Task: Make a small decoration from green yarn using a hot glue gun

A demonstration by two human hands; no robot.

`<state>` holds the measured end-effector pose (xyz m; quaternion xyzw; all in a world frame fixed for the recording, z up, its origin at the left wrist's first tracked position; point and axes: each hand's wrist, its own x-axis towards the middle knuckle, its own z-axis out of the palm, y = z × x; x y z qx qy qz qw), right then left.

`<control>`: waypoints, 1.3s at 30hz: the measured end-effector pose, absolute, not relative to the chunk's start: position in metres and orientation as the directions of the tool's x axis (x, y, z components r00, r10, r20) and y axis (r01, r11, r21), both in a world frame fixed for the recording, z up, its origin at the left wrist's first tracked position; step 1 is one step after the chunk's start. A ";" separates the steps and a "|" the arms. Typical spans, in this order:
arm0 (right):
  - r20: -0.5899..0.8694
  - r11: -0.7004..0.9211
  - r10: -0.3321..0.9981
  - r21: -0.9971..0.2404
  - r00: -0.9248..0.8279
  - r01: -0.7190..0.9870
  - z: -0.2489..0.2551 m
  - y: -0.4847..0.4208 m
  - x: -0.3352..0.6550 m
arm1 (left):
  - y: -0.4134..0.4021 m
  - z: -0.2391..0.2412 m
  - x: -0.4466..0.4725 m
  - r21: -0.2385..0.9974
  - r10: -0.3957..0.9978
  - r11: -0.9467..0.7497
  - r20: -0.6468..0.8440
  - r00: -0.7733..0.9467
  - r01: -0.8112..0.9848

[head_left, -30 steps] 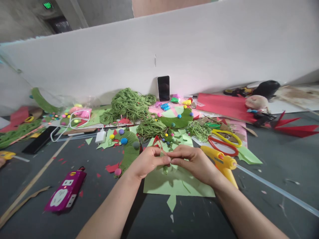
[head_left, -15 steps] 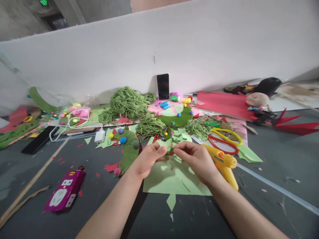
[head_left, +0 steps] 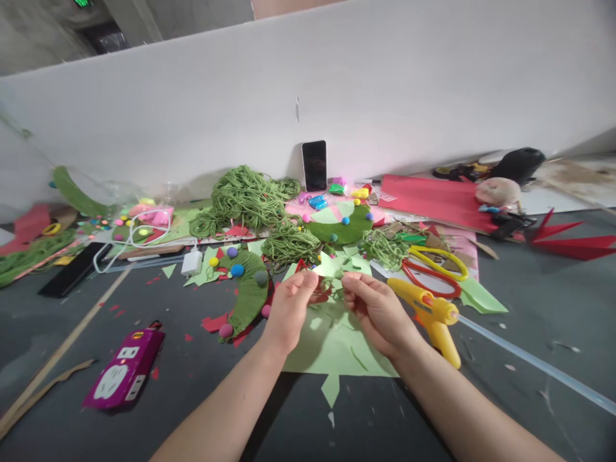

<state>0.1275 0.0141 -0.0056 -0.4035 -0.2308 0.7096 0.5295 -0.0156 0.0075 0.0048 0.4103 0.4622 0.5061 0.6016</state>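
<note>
My left hand (head_left: 291, 305) is closed in a pinch on a light green cut-paper piece (head_left: 329, 264) with pointed edges. Fingers pressed together, my right hand (head_left: 378, 311) pinches a thin green strand that looks like yarn, just beside the paper. Where the strand meets the paper is too small to make out. Beneath both hands lies a light green paper sheet (head_left: 344, 350). Left of my left hand is a curved green yarn-wrapped piece (head_left: 248, 298) with coloured balls. A yellow glue gun (head_left: 436, 314), its long glue stick pointing right, rests beside my right hand.
Green yarn (head_left: 248, 199) is heaped behind the hands. Scissors with red and yellow handles (head_left: 440, 264) lie at right. A phone (head_left: 314, 165) leans on the white partition (head_left: 385, 83). A purple power strip (head_left: 124, 369), a charger (head_left: 192, 262) and red paper scraps are at left.
The hands have turned and drawn slightly apart. The light green paper has tilted up and away above the left fingertips, and the green strand now shows between the hands.
</note>
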 end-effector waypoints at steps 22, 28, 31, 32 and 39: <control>-0.207 -0.224 0.974 -0.880 -0.086 -0.419 -0.008 0.005 0.115 | 0.005 0.002 -0.009 0.974 0.984 0.140 -0.158 -0.087 -0.178; -0.007 -0.008 0.995 -1.000 -0.096 -0.016 -0.002 0.008 0.126 | 0.012 0.010 -0.021 0.981 0.986 0.164 -0.167 -0.017 -0.103; 0.150 0.171 0.979 -0.975 -0.140 0.145 0.000 0.008 0.131 | 0.015 0.011 -0.026 0.977 0.981 0.195 -0.192 0.034 -0.083; 0.188 0.213 0.971 -0.961 -0.151 0.174 -0.001 0.007 0.132 | 0.015 0.011 -0.027 0.976 0.979 0.203 -0.200 0.046 -0.075; 0.257 0.282 0.957 -0.932 -0.132 0.227 -0.001 0.008 0.132 | 0.016 0.011 -0.031 0.963 0.960 0.267 -0.263 0.095 -0.039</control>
